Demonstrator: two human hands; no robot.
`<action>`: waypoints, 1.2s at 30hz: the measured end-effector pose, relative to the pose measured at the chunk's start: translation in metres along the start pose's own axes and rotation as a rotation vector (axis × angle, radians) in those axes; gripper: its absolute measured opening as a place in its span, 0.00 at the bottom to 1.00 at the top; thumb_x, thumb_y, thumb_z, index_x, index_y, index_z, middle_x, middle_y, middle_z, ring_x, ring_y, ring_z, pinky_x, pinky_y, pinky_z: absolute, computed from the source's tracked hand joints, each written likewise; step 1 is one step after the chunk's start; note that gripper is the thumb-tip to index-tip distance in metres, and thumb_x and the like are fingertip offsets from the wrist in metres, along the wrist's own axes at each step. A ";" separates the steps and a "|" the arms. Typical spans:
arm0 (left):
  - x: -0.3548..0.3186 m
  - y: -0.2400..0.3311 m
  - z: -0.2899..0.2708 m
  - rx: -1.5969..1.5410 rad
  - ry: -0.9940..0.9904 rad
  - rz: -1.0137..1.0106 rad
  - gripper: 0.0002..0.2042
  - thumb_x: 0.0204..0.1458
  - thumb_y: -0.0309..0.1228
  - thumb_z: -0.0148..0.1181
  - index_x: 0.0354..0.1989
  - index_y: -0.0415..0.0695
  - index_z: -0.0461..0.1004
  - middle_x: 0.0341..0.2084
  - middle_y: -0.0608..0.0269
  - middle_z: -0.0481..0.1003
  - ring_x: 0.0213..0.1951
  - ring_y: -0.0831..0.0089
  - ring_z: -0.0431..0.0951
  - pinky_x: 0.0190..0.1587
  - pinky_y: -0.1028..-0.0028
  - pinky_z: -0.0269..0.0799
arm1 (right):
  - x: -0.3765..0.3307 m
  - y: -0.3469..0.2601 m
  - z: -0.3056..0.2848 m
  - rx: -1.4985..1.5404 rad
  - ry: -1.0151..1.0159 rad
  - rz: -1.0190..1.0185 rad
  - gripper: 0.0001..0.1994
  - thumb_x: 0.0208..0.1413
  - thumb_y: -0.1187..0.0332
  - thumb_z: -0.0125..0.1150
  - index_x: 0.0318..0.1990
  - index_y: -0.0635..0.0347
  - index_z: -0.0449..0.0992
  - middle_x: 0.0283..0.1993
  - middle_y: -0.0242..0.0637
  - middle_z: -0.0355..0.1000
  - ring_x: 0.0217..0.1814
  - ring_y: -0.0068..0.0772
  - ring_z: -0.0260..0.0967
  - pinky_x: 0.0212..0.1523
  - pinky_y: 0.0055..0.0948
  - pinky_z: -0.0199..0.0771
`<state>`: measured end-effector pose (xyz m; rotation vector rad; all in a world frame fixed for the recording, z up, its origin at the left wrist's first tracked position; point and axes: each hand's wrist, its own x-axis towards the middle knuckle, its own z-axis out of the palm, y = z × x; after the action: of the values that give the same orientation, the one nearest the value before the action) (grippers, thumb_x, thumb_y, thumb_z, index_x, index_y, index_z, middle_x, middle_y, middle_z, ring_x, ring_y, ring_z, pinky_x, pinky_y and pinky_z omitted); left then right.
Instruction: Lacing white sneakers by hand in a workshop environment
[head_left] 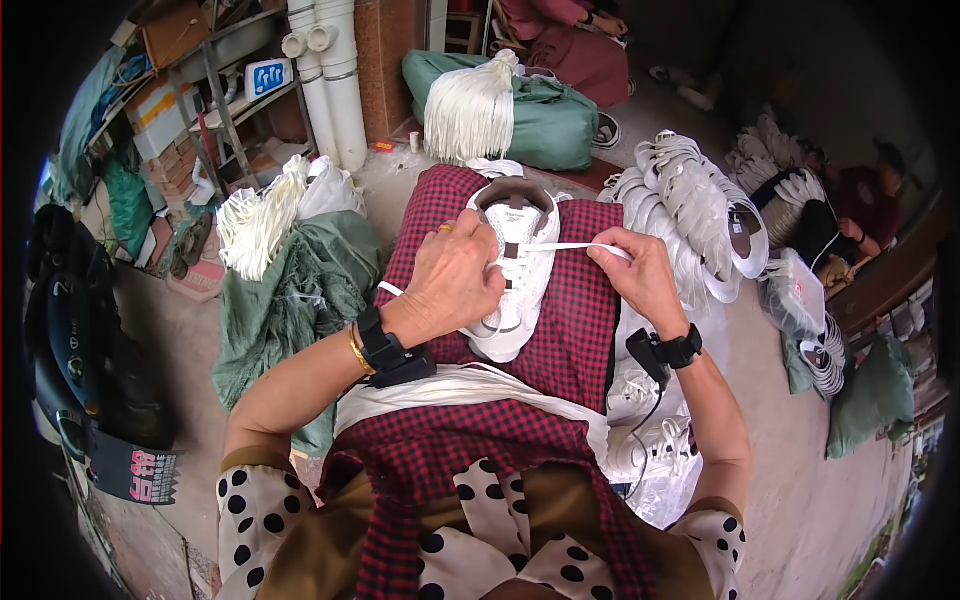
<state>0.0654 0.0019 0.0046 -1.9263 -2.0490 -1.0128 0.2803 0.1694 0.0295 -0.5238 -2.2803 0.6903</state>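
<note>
A white sneaker [510, 330] with a dark brown lining lies in my lap on a red-and-black checked cloth [585, 330], its toe toward me. My left hand [445, 272] curls over the sneaker's left side, fingers bent at the lacing; what its fingertips pinch is hidden. Between thumb and forefinger, my right hand [640, 275] holds a flat white shoelace [572, 246], drawn taut sideways from the upper eyelets. A short white lace end sticks out left of my left hand. Lower down, white laces are threaded across the sneaker.
A bunch of white laces [475, 110] lies on a green sack [555, 130] ahead. More laces [262, 215] rest on green sacking at left. Stacked shoes [690, 210] stand close on my right, with white sneakers [650, 440] below. Other people sit beyond.
</note>
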 end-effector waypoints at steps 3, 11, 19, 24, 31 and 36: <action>0.003 -0.010 0.000 0.074 0.058 0.078 0.12 0.45 0.28 0.65 0.35 0.38 0.70 0.32 0.53 0.69 0.32 0.53 0.76 0.38 0.60 0.72 | -0.002 -0.005 -0.002 -0.136 -0.119 0.070 0.08 0.56 0.67 0.66 0.35 0.63 0.80 0.22 0.41 0.73 0.22 0.34 0.69 0.27 0.32 0.69; 0.031 -0.036 -0.041 -0.795 -0.418 -0.369 0.07 0.58 0.21 0.50 0.43 0.39 0.72 0.22 0.69 0.73 0.24 0.84 0.70 0.25 0.78 0.65 | 0.002 -0.024 0.017 -0.220 -0.186 -0.034 0.08 0.58 0.65 0.63 0.36 0.61 0.79 0.23 0.44 0.73 0.24 0.46 0.72 0.27 0.40 0.69; 0.026 -0.118 -0.070 -0.014 -0.208 -0.088 0.11 0.54 0.18 0.53 0.45 0.39 0.76 0.25 0.57 0.75 0.27 0.64 0.77 0.33 0.66 0.72 | -0.006 -0.007 -0.008 0.041 -0.252 0.048 0.13 0.66 0.69 0.53 0.35 0.70 0.78 0.26 0.36 0.72 0.22 0.22 0.71 0.23 0.26 0.68; 0.009 -0.089 -0.052 0.113 0.067 0.052 0.24 0.42 0.13 0.53 0.51 0.41 0.73 0.47 0.46 0.73 0.49 0.44 0.75 0.54 0.57 0.73 | -0.009 -0.005 -0.010 0.063 -0.324 0.163 0.09 0.65 0.71 0.54 0.41 0.68 0.77 0.28 0.33 0.70 0.21 0.20 0.70 0.22 0.22 0.66; 0.006 -0.044 -0.025 -0.175 -0.093 0.132 0.20 0.45 0.16 0.55 0.50 0.42 0.68 0.44 0.52 0.70 0.42 0.49 0.76 0.46 0.59 0.74 | 0.000 -0.028 0.015 -0.115 -0.258 -0.116 0.13 0.56 0.73 0.62 0.48 0.66 0.71 0.32 0.40 0.72 0.31 0.35 0.72 0.33 0.35 0.72; 0.003 -0.076 -0.029 0.165 0.017 0.370 0.14 0.52 0.25 0.62 0.48 0.47 0.72 0.34 0.57 0.68 0.31 0.57 0.76 0.33 0.62 0.73 | -0.001 -0.016 0.024 -0.277 -0.188 -0.229 0.09 0.59 0.72 0.60 0.45 0.64 0.71 0.36 0.48 0.75 0.34 0.52 0.73 0.37 0.44 0.74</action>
<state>-0.0153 -0.0074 0.0006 -2.0906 -1.6220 -0.7465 0.2610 0.1487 0.0242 -0.3267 -2.5805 0.3232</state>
